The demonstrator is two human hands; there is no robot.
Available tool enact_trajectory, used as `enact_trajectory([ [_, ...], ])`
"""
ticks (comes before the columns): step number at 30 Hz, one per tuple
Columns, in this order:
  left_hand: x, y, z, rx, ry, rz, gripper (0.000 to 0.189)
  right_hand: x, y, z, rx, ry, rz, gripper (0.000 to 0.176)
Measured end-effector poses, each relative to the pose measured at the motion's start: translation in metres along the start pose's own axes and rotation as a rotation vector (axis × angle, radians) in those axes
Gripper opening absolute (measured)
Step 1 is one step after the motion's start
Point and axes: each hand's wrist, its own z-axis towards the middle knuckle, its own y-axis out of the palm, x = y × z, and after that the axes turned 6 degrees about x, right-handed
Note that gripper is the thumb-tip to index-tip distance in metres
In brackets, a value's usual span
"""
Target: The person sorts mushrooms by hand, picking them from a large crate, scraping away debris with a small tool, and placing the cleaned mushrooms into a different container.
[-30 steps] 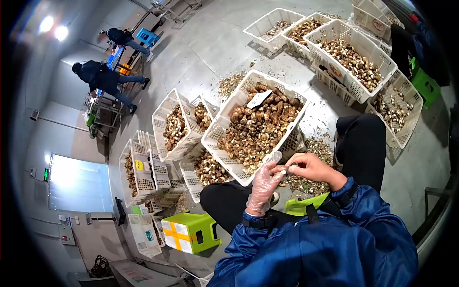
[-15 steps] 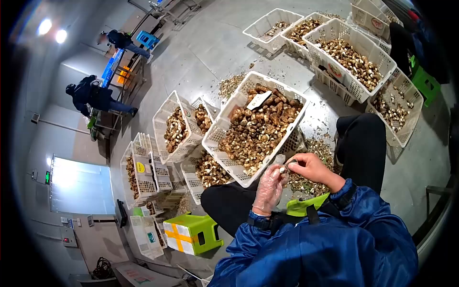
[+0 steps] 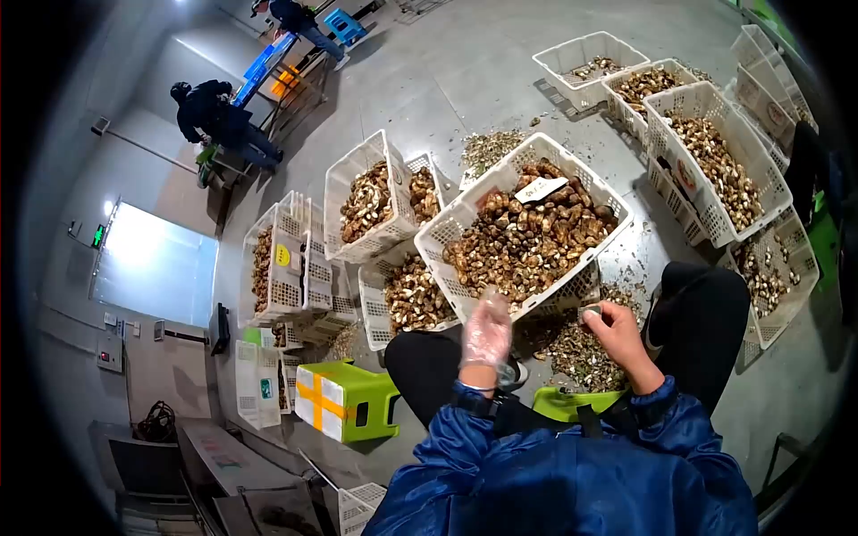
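My left hand (image 3: pixel 487 332), in a clear plastic glove, is over the near edge of a white crate (image 3: pixel 440 288) heaped with brown mushrooms (image 3: pixel 527 239). Its fingers are blurred, and whether they hold anything is unclear. To the right, my right hand (image 3: pixel 615 332) is bare and closed in a pinch, with something small and dark at its fingertips that I cannot make out. It is above trimmings (image 3: pixel 585 355) scattered on the floor. A white card (image 3: pixel 542 189) lies on the mushrooms at the back of the crate.
More mushroom crates stand at left (image 3: pixel 353 246) and right (image 3: pixel 715 161). A green stool (image 3: pixel 371 402) with a white, orange-taped side is at lower left. Two people work at a table (image 3: pixel 268 76) in the upper left.
My hands were together at the crate's near corner and have moved apart, the left one now over the crate's near edge. The view has turned, shifting the crates rightward.
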Motion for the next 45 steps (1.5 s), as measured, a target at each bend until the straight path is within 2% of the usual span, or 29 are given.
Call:
enact_trajectory([
  [2,0.050,-0.005,0.006,-0.194,0.206,0.029,0.040,-0.001,0.000,0.000,0.002,-0.005,-0.016,0.020],
  [4,0.089,-0.002,0.018,-0.144,0.233,-0.264,0.054,-0.002,0.001,0.001,0.010,-0.017,-0.061,0.020],
  [6,0.107,-0.002,0.032,-0.090,0.273,-0.290,0.057,-0.001,0.005,0.002,0.018,-0.025,-0.063,0.019],
  [7,0.106,0.002,0.046,0.085,0.364,-0.126,0.063,-0.004,0.006,0.003,0.014,-0.024,-0.077,0.019],
  [8,0.123,-0.031,0.085,-0.029,0.235,-0.072,0.057,-0.005,0.007,0.003,0.010,-0.023,-0.093,0.018],
  [10,0.103,-0.031,0.114,0.025,0.296,0.341,0.049,-0.002,0.010,0.003,0.022,0.024,-0.047,0.017],
  [12,0.061,0.026,0.062,0.176,0.396,1.055,0.037,0.003,0.009,0.006,0.021,0.050,-0.045,0.016],
  [13,0.062,-0.011,0.114,0.188,0.520,1.316,0.028,0.000,0.008,0.007,0.028,0.025,-0.083,0.016],
  [14,0.052,-0.020,0.127,0.246,0.621,1.551,0.018,0.001,0.008,0.007,0.042,0.019,-0.099,0.016],
  [16,0.055,-0.060,0.160,0.024,0.903,2.173,0.016,0.003,0.008,0.009,0.077,-0.020,-0.131,0.018],
  [18,0.049,-0.082,0.190,-0.220,0.954,2.894,0.016,0.002,0.005,0.009,0.086,-0.115,-0.251,0.021],
  [19,0.044,-0.097,0.207,-0.120,0.927,2.921,0.016,0.003,0.003,0.010,0.070,-0.061,-0.256,0.021],
  [20,0.046,-0.118,0.223,-0.129,0.953,2.871,0.013,-0.004,0.006,0.009,0.103,-0.165,-0.305,0.020],
  [21,0.043,-0.127,0.230,-0.089,0.768,2.909,0.016,0.002,0.001,0.009,0.076,-0.170,-0.405,0.023],
  [22,0.040,-0.108,0.211,-0.049,0.718,2.834,0.019,-0.007,0.005,0.008,0.072,-0.105,-0.324,0.026],
  [23,0.040,-0.117,0.219,0.022,0.731,2.803,0.019,0.021,-0.002,0.014,0.065,-0.121,-0.459,0.030],
  [24,0.041,-0.120,0.230,0.078,0.732,2.774,0.020,0.007,0.001,0.014,0.074,-0.108,-0.439,0.031],
  [25,0.046,-0.103,0.224,0.069,0.679,2.780,0.020,0.003,0.002,0.014,0.042,-0.037,-0.401,0.031],
  [27,0.042,-0.078,0.197,0.042,0.537,2.839,0.022,0.013,0.005,0.015,0.072,-0.029,-0.339,0.029],
  [28,0.040,-0.080,0.201,0.125,0.518,2.710,0.024,0.013,0.004,0.013,0.068,-0.025,-0.331,0.030],
  [30,0.030,-0.065,0.196,0.192,0.673,2.533,0.027,0.010,0.004,0.012,0.062,-0.033,-0.380,0.026],
  [31,0.026,-0.033,0.168,0.269,0.620,2.182,0.033,0.009,0.006,0.011,0.069,-0.042,-0.365,0.026],
  [32,0.025,-0.012,0.145,0.166,0.499,1.794,0.031,0.009,0.009,0.010,0.072,-0.048,-0.348,0.025],
  [34,0.015,-0.006,0.142,-0.012,0.363,1.281,0.026,0.007,0.013,0.009,0.075,-0.112,-0.357,0.027],
  [36,0.014,0.035,0.085,-0.174,0.220,1.099,0.022,0.016,0.012,0.011,0.055,-0.115,-0.368,0.031],
  [39,0.012,0.062,0.033,-0.297,0.159,0.922,0.033,0.016,0.009,0.010,0.051,-0.122,-0.430,0.033],
  [42,0.009,0.056,0.009,-0.385,0.170,0.859,0.042,0.020,0.009,0.011,0.052,-0.168,-0.400,0.032],
  [43,0.008,0.062,-0.008,-0.335,0.132,0.820,0.046,0.032,0.005,0.015,0.009,-0.121,-0.362,0.029],
  [45,0.001,0.039,-0.016,-0.334,0.038,0.738,0.044,0.001,0.012,0.005,-0.043,-0.072,-0.182,0.021],
])
